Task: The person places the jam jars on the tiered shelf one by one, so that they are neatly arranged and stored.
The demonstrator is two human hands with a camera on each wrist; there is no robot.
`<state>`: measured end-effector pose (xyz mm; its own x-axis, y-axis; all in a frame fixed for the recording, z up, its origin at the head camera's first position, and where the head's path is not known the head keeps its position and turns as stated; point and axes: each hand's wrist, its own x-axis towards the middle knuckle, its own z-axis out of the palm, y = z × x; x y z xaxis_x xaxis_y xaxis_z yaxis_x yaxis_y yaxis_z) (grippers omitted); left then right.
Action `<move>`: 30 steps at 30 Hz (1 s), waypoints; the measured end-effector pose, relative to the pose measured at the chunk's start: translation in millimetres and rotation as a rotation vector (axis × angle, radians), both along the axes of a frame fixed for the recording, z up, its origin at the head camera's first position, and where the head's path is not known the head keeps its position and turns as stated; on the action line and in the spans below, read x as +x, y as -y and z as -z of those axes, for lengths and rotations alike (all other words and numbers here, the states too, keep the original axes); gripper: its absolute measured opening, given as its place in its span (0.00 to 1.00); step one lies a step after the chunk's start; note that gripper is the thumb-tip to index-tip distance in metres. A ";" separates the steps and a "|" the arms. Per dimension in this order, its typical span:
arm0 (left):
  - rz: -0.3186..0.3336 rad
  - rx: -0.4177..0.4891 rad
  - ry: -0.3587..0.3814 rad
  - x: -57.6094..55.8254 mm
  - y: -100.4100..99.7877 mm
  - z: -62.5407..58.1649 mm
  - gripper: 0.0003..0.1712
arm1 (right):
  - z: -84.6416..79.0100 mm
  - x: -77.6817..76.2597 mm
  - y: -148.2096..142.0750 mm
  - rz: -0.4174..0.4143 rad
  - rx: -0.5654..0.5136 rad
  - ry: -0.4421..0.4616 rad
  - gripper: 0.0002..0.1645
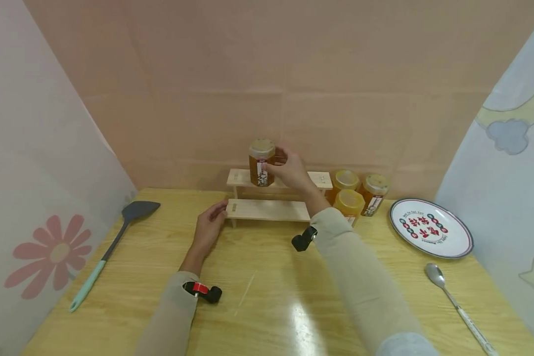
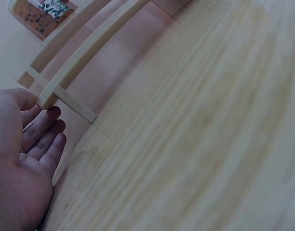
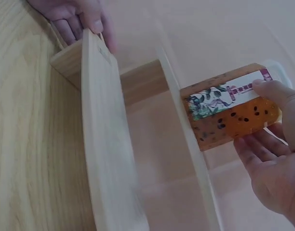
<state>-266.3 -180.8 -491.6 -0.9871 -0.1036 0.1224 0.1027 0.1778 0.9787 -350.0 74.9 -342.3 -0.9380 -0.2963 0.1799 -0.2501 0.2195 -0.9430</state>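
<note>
A two-step wooden display rack (image 1: 267, 209) stands on the table against the back wall. My left hand (image 1: 208, 227) holds the left end of its lower step; in the left wrist view the thumb of that hand (image 2: 24, 163) touches the board's end (image 2: 50, 96). Above, my right hand (image 1: 293, 172) grips a clear-lidded jar (image 1: 256, 170) from the right side. The right wrist view shows dark seeds in its orange filling and a white label (image 3: 227, 95). The jar is upright at the upper step, its base at the board; whether it bears weight there I cannot tell.
Several similar jars (image 1: 375, 190) stand just right of the rack. Farther right are a white oval plate (image 1: 454, 228) with red characters and a metal spoon (image 1: 436, 275). At the left lies a grey spatula (image 1: 136, 211) with a mint handle. Fabric walls enclose the table.
</note>
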 end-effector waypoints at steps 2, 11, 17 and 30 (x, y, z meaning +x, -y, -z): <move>0.006 -0.002 0.006 1.2 0.8 -0.5 0.22 | 2.5 0.0 4.4 0.007 -0.013 0.003 0.43; 0.026 0.001 0.017 1.2 1.9 -0.9 0.23 | 4.2 -2.6 18.6 0.037 -0.020 -0.025 0.41; 0.033 0.012 0.028 0.8 -2.5 -0.5 0.22 | 1.3 1.0 14.8 0.032 0.004 -0.008 0.42; 0.037 -0.010 0.020 -3.4 1.9 0.2 0.22 | -13.4 16.2 -50.7 -0.003 0.136 -0.056 0.43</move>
